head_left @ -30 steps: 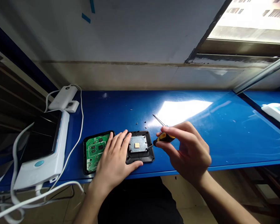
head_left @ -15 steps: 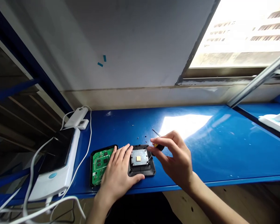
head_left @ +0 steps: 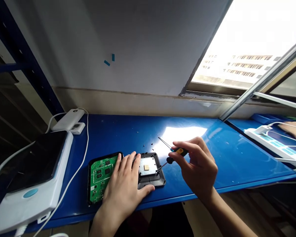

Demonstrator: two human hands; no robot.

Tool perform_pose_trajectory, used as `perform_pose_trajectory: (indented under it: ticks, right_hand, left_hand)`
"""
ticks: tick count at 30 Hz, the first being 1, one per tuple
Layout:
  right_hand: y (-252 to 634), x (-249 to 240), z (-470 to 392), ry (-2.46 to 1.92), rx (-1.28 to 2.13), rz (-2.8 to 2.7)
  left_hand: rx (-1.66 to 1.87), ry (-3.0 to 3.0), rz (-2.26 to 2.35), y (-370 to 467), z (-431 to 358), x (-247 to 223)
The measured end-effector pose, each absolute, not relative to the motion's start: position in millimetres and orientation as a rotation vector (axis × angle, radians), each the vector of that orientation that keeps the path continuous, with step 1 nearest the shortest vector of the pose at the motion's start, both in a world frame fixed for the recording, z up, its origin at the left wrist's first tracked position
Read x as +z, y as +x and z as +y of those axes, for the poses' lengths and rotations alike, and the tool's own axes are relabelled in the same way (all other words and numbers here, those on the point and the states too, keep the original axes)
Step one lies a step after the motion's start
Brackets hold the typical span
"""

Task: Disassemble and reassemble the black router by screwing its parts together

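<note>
My right hand (head_left: 199, 168) grips a screwdriver (head_left: 179, 151) with a black and yellow handle. The shaft slants down to the left, its tip at the right lower corner of a silver metal plate (head_left: 148, 163) bearing a small beige pad. This plate sits in a black plastic housing (head_left: 159, 180). A thin, dark two-pronged piece with a blue end (head_left: 165, 144) sticks out by the same fingers; its kind is unclear. My left hand (head_left: 124, 184) lies with fingers spread over the housing's left side and a green circuit board (head_left: 98, 177) in a black frame, hiding part of both.
Several tiny dark screws (head_left: 152, 144) lie behind the housing on the blue table (head_left: 108, 131). A white device with a dark screen (head_left: 39, 161) and cables stands at left. A white power strip (head_left: 273, 143) and another person's hand (head_left: 293, 130) are at right.
The view has swung to the right, bringing the power strip and another person's hand in. My right hand has turned, showing more of the screwdriver handle. My left hand stays on the housing.
</note>
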State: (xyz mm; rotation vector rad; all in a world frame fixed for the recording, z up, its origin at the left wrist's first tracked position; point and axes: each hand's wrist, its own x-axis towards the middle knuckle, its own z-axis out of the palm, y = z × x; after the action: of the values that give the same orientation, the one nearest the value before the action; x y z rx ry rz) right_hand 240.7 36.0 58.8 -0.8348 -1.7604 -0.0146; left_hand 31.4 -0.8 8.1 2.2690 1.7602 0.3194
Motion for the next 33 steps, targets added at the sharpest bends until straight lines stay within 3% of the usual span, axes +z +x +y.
perform_pose_trajectory:
  ticks: [10, 22, 27, 33]
  right_hand:
    - [239.6, 65.0, 15.1, -0.878, 0.161, -1.884]
    - [246.8, 70.1, 19.8, -0.984, 0.056, -1.899]
    - [240.2, 70.6, 16.4, -0.909, 0.191, -1.936]
    - [238.2, 72.7, 18.4, -0.970, 0.112, -1.925]
  left_hand:
    - [0.293, 2.342, 1.713, 31.8, -0.6, 4.7]
    - [0.236, 2.411, 1.736, 30.1, 0.1, -1.4]
    - [0.336, 2.488, 1.752, 28.4, 0.6, -9.4]
    - [0.424, 2.524, 1.760, 20.9, -3.7, -28.4]
